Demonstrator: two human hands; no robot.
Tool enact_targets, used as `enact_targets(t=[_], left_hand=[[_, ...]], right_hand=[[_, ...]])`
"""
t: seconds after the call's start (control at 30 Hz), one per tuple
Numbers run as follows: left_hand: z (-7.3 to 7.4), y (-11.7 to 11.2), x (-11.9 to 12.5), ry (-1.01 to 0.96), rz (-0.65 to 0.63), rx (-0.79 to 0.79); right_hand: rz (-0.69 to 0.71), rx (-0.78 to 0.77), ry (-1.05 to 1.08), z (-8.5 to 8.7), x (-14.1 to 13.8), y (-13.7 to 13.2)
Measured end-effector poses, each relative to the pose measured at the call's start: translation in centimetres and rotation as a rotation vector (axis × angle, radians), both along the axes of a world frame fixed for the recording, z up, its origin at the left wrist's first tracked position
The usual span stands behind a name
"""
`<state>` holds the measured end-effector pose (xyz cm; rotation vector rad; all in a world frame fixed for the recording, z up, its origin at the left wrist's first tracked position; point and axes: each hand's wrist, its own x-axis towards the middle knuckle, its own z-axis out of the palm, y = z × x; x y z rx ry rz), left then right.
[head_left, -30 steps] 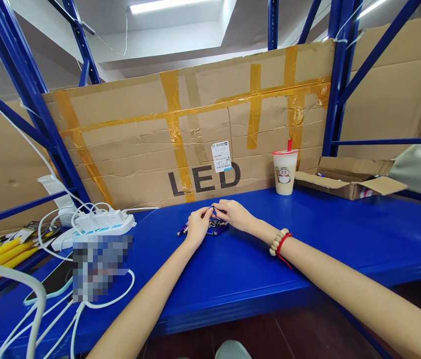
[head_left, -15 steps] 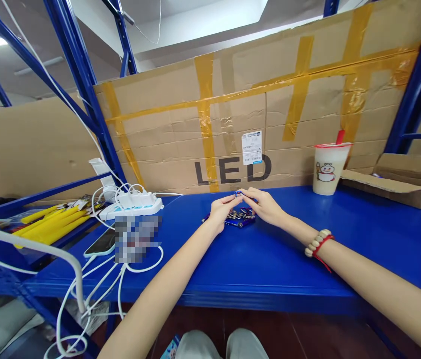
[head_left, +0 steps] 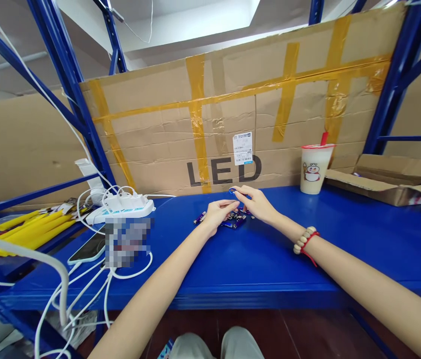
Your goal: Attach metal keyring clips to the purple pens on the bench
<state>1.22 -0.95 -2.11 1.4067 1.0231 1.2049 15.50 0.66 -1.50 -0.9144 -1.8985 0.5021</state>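
Over the middle of the blue shelf top [head_left: 270,249], my right hand [head_left: 257,203] pinches a small blue curved piece [head_left: 231,190] between its fingertips. My left hand [head_left: 215,217] is just to its left, fingers pressed together and pointing right; whatever they may hold is too small to make out. Beneath and between both hands lies a pile of small blue and shiny metal parts [head_left: 234,220]. My left hand partly covers this pile. A beaded bracelet with a red cord [head_left: 305,240] circles my right wrist.
At left are a white power strip [head_left: 128,209] with plugs and cables, a phone [head_left: 88,248], a blurred-out item [head_left: 128,242] and yellow-handled items [head_left: 42,227]. A drink cup [head_left: 315,169] and an open cardboard box [head_left: 382,187] stand at right. Taped cardboard [head_left: 158,134] forms the back.
My hands have drawn slightly apart, the blue piece staying in my right fingertips and separating from my left hand. The whole view has shifted, so everything appears farther left.
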Motion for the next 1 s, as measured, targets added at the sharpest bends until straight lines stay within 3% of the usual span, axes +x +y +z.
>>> enact_targets(t=[0.13,0.27,0.37,0.47,0.6,0.8,0.9,1.0], left_hand=[[0.4,0.2,-0.2,-0.004,0.14,0.058],[0.3,1.0,-0.9,0.072,0.243,0.131],[-0.1,1.4,-1.4,0.288,0.267,0.239],[-0.5,1.7,-1.7,0.644,0.267,0.372],[-1.0,1.9,-1.8,0.933,0.217,0.467],[-0.1,1.5,-2.2,1.007,0.106,0.527],[1.2,1.4,-3.2,0.936,-0.033,0.581],[2.1,1.5,-4.5,0.89,-0.168,0.556]], right_hand=[[-0.224,0.119,-0.254,0.0,1.6,1.1],[-0.431,0.006,-0.609,-0.3,2.9,1.6],[-0.483,-0.088,-0.727,-0.2,3.0,1.4],[-0.511,-0.123,-0.728,-0.1,2.7,1.0],[-0.541,-0.132,-0.716,-0.1,2.6,0.8],[-0.546,-0.08,-0.599,0.2,2.5,0.5],[-0.473,-0.03,-0.561,0.4,2.4,0.3],[-0.279,0.027,-0.548,0.5,2.1,0.1]])
